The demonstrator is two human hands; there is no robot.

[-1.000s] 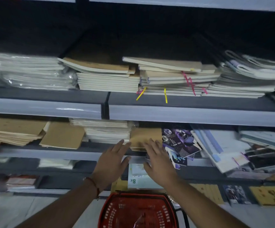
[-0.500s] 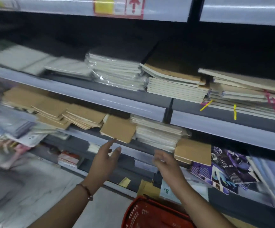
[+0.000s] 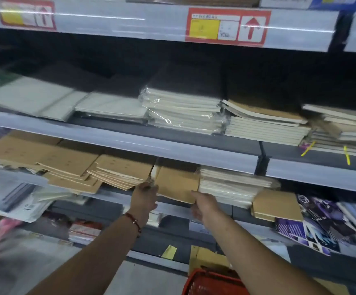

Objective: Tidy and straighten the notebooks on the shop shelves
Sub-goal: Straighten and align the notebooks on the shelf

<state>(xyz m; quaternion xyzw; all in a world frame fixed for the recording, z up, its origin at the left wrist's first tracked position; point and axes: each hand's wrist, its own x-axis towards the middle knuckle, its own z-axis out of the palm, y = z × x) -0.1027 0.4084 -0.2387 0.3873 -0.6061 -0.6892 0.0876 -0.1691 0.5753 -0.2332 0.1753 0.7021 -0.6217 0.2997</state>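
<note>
A brown kraft-cover notebook [image 3: 177, 184] lies on the middle shelf, jutting over its front edge. My left hand [image 3: 144, 199] grips its left front corner, fingers curled around the edge. My right hand [image 3: 204, 205] holds its right front corner from below. To its left lie fanned piles of brown notebooks [image 3: 119, 173]. On its right is a stack of white notebooks [image 3: 232, 186], then another brown notebook [image 3: 277, 205]. The shelf above carries a plastic-wrapped pack of white notebooks [image 3: 183, 111] and a cream stack [image 3: 264, 124].
A red shopping basket [image 3: 211, 282] stands below my right forearm. Purple patterned notebooks [image 3: 321, 222] lie askew at the lower right. Loose plastic-sleeved items [image 3: 13, 196] crowd the lower left. A red and yellow price label [image 3: 228, 26] marks the top shelf rail.
The view has swung left and closer to the shelf. Both hands have moved up and left from empty air, closing on the corners of the overhanging brown notebook.
</note>
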